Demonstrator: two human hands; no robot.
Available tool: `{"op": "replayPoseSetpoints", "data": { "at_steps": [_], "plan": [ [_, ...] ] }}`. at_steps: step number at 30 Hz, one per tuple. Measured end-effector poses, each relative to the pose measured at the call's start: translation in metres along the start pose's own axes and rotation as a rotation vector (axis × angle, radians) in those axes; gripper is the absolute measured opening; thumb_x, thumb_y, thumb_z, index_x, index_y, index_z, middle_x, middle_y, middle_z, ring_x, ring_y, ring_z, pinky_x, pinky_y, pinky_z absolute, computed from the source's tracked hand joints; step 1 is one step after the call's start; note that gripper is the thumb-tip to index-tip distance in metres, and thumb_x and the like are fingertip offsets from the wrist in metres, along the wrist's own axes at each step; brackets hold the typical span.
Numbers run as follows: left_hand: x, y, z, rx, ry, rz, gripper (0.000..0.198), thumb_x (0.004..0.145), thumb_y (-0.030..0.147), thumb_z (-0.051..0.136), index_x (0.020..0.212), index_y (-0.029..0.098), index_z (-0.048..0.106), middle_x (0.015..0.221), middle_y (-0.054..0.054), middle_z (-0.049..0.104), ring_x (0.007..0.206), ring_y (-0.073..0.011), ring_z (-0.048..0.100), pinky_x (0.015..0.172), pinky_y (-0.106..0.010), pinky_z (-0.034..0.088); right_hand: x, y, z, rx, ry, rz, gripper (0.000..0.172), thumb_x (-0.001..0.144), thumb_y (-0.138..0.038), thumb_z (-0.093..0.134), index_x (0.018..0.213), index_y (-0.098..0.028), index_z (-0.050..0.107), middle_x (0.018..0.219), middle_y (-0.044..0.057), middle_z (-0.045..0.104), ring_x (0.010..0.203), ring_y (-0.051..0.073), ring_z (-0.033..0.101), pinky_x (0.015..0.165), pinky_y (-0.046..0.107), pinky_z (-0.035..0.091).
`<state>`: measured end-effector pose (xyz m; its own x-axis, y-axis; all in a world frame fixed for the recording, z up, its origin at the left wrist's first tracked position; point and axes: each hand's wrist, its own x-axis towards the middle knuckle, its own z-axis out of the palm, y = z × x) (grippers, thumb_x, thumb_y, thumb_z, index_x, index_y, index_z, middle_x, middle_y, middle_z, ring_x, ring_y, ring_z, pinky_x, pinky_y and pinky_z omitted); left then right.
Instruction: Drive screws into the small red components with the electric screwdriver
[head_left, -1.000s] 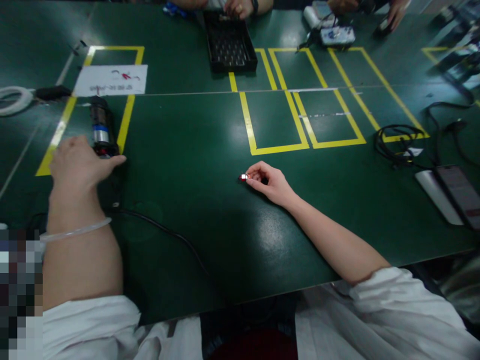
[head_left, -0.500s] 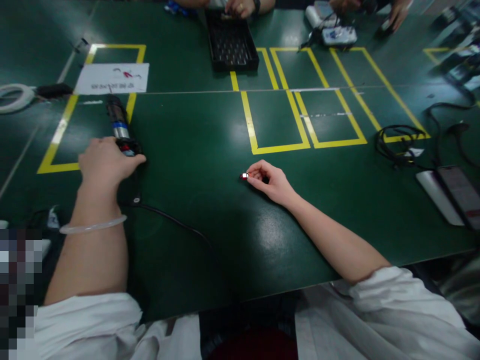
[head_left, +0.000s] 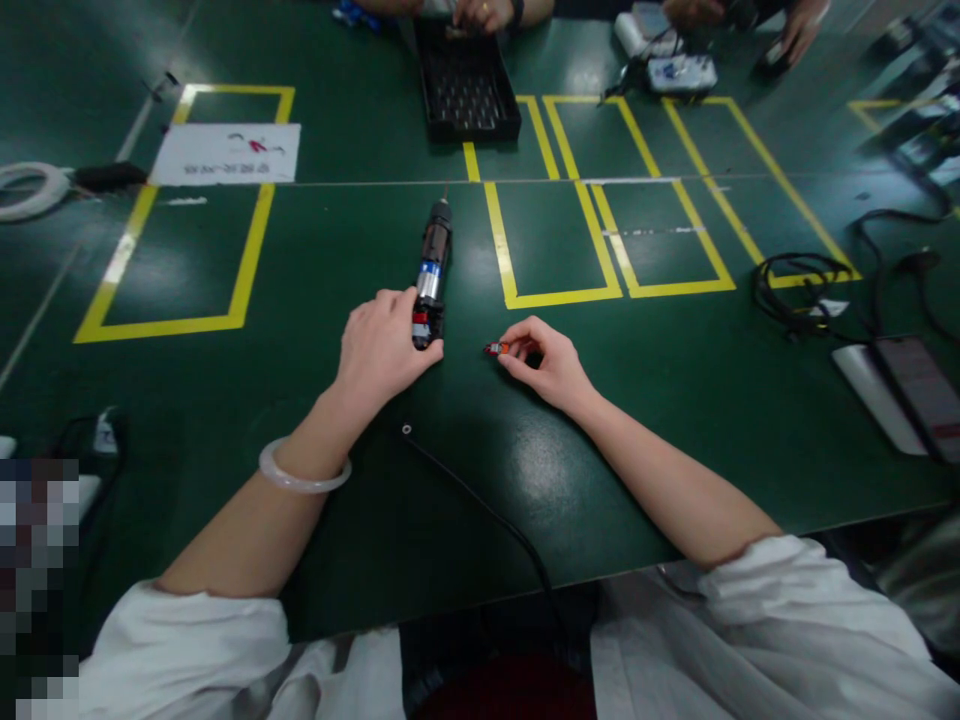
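My left hand (head_left: 381,346) grips the rear end of a black electric screwdriver (head_left: 430,268) with a blue and silver band. The tool lies low over the green table (head_left: 352,250), its tip pointing away from me. A black cord (head_left: 480,505) trails from it toward the table's near edge. My right hand (head_left: 544,363) rests on the table a little to the right and pinches a small red and silver part (head_left: 496,348) between thumb and fingertips. The two hands are about a hand's width apart.
Yellow tape boxes mark the table; a white paper sheet (head_left: 226,153) lies in the far left one. A black tray (head_left: 465,85) stands at the far edge with other people's hands behind it. Coiled cables (head_left: 799,285) and a phone (head_left: 916,385) lie at the right.
My left hand has carried the screwdriver from the left yellow box to the table's middle, beside my right hand. The right hand has stayed put with the small part.
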<state>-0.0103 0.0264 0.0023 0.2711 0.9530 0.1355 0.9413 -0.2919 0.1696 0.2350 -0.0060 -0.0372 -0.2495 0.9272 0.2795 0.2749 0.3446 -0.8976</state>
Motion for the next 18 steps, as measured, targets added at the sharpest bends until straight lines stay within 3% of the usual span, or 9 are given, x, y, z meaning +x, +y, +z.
{"op": "replayPoseSetpoints", "data": {
  "at_steps": [7, 18],
  "plan": [
    [-0.020, 0.046, 0.009, -0.085, 0.010, 0.189, 0.066, 0.086, 0.036, 0.062, 0.145, 0.009, 0.049, 0.132, -0.020, 0.061, 0.124, -0.0360, 0.057, 0.111, -0.048, 0.043, -0.001, 0.002, 0.002, -0.059, -0.002, -0.044, 0.014, 0.086, -0.021, 0.065, 0.099, -0.021, 0.060, 0.080, -0.001, 0.060, 0.066, 0.012, 0.056, 0.063, 0.027, 0.048],
    [-0.025, 0.052, 0.014, -0.131, 0.009, 0.202, 0.066, 0.089, 0.038, 0.059, 0.147, 0.009, 0.047, 0.133, -0.021, 0.060, 0.125, -0.0367, 0.057, 0.111, -0.049, 0.043, -0.003, 0.001, 0.001, -0.221, -0.040, -0.118, 0.008, 0.089, -0.020, 0.066, 0.095, -0.022, 0.061, 0.092, 0.003, 0.061, 0.080, 0.017, 0.059, 0.073, 0.031, 0.049]
  ]
}}
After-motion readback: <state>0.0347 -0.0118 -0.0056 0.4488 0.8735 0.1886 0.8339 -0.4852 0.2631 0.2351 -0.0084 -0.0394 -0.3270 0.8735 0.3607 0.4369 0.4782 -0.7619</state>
